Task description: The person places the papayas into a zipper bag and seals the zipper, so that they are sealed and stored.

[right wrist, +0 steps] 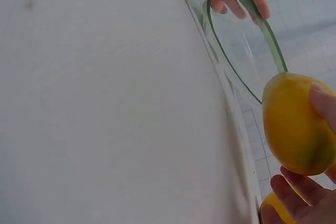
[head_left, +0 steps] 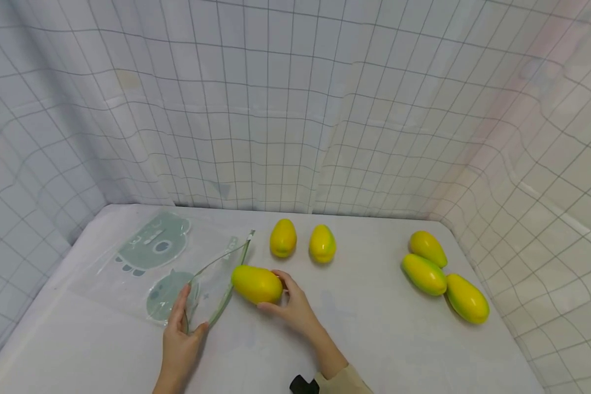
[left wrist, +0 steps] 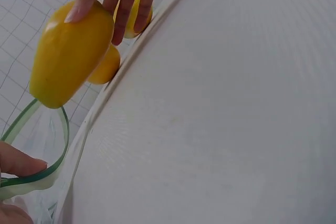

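A clear plastic zip bag [head_left: 128, 290] with green cartoon prints and a green-edged mouth lies at the left. My left hand [head_left: 181, 339] holds the mouth, thumb and fingers at its green edge [left wrist: 52, 169], which stands apart in a loop. In my right hand [head_left: 295, 309] is a yellow papaya [head_left: 256, 284], gripped by its thick end between thumb and fingers. Its narrow end points left and overlaps the bag's mouth in the head view. The left wrist view shows the papaya [left wrist: 71, 53] right above the green edge.
Two papayas, one [head_left: 283, 238] and another [head_left: 322, 244], stand behind my right hand. Three more, including a greenish one [head_left: 424, 274], lie together at the table's right side. White checked curtains [head_left: 285, 109] hang around the back and sides of the white table [head_left: 374, 339].
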The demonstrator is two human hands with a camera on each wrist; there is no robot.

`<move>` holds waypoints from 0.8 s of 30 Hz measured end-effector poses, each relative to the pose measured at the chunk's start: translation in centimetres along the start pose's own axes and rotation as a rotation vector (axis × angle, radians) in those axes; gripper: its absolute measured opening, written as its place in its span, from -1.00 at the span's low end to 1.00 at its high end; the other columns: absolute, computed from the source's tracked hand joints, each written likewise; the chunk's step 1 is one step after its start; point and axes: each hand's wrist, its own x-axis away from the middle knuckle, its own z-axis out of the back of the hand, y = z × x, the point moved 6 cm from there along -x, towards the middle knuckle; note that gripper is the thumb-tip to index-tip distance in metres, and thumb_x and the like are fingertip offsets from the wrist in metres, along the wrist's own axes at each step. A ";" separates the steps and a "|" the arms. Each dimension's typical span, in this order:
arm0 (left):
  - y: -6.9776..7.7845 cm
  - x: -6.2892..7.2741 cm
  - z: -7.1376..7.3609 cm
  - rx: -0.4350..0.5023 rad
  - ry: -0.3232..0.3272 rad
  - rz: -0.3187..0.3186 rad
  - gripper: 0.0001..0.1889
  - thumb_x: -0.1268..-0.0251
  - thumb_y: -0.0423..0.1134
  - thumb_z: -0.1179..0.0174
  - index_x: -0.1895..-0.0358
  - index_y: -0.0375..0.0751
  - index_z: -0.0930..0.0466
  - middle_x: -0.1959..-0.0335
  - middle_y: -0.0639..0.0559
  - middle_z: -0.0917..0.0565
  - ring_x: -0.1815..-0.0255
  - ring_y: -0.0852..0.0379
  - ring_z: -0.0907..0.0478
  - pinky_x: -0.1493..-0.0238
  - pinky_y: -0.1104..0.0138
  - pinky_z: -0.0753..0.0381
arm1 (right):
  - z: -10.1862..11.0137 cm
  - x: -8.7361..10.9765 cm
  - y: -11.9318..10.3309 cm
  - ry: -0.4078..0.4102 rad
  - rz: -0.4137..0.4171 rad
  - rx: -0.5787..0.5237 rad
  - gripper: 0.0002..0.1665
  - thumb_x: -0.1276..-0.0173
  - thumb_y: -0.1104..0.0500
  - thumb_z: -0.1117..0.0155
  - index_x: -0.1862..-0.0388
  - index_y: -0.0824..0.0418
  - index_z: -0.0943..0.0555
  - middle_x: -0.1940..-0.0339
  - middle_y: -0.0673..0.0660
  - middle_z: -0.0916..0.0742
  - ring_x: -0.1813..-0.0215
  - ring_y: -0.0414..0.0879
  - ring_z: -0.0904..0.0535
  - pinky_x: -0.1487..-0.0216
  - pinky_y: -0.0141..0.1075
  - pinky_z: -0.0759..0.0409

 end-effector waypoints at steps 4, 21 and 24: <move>0.1 0.0 0.0 -0.014 -0.012 0.029 -0.05 0.30 -0.81 -0.15 -0.36 -0.35 -0.10 -0.38 -0.26 -0.11 -0.34 0.52 0.07 -0.24 0.68 0.04 | -1.3 -1.0 1.2 -0.022 0.043 0.030 -0.21 -0.10 0.09 -0.39 -0.30 0.14 -0.27 -0.19 0.04 -0.50 -0.13 -0.08 -0.40 -0.10 -0.07 -0.39; 0.4 0.2 -0.7 -0.015 -0.035 0.045 -0.08 0.25 -0.79 -0.14 -0.36 -0.28 -0.14 -0.39 -0.20 -0.12 -0.35 0.51 0.08 -0.25 0.68 0.05 | -2.8 -3.7 1.2 -0.014 0.109 0.076 -0.15 -0.07 -0.06 -0.38 -0.30 0.15 -0.28 -0.18 -0.03 -0.48 -0.07 -0.16 -0.39 -0.12 -0.13 -0.41; 0.4 0.2 -0.8 -0.023 -0.042 0.031 -0.08 0.25 -0.79 -0.14 -0.37 -0.27 -0.13 -0.39 -0.18 -0.11 -0.36 0.48 0.09 -0.25 0.68 0.06 | -3.0 -3.9 1.4 -0.012 0.107 0.085 -0.16 -0.06 -0.06 -0.39 -0.30 0.13 -0.29 -0.18 -0.03 -0.48 -0.07 -0.17 -0.39 -0.11 -0.17 -0.42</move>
